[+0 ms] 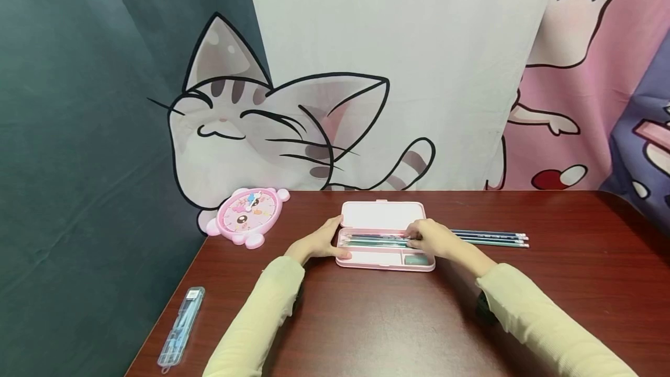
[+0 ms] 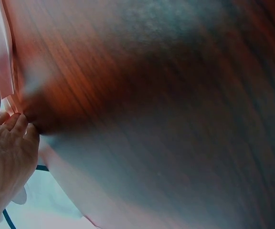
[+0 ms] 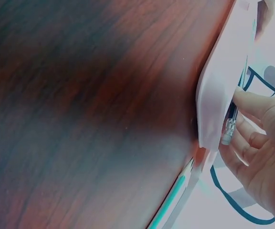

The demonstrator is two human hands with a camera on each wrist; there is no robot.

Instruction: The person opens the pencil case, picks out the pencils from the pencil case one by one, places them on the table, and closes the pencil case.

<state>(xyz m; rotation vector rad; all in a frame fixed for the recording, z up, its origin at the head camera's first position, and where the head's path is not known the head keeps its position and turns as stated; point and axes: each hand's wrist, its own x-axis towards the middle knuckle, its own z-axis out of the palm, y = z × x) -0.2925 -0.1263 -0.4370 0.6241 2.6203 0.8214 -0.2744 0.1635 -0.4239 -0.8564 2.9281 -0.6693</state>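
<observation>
Clock (image 1: pixel 250 217), clear box (image 1: pixel 181 327) aside, left hand (image 1: pixel 320 242) gripping pencil case (image 1: pixel 376 258), right hand (image 1: pixel 432 238) pinching pencil (image 3: pixel 229 130)

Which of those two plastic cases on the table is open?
The pink pencil case between the left hand and right hand: its lid is folded back. The clear case near the left edge of the table looks closed.

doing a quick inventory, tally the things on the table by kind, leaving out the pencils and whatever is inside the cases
Toy clock: 1
Open pink pencil case: 1
Clear plastic case: 1
Total: 3
</observation>
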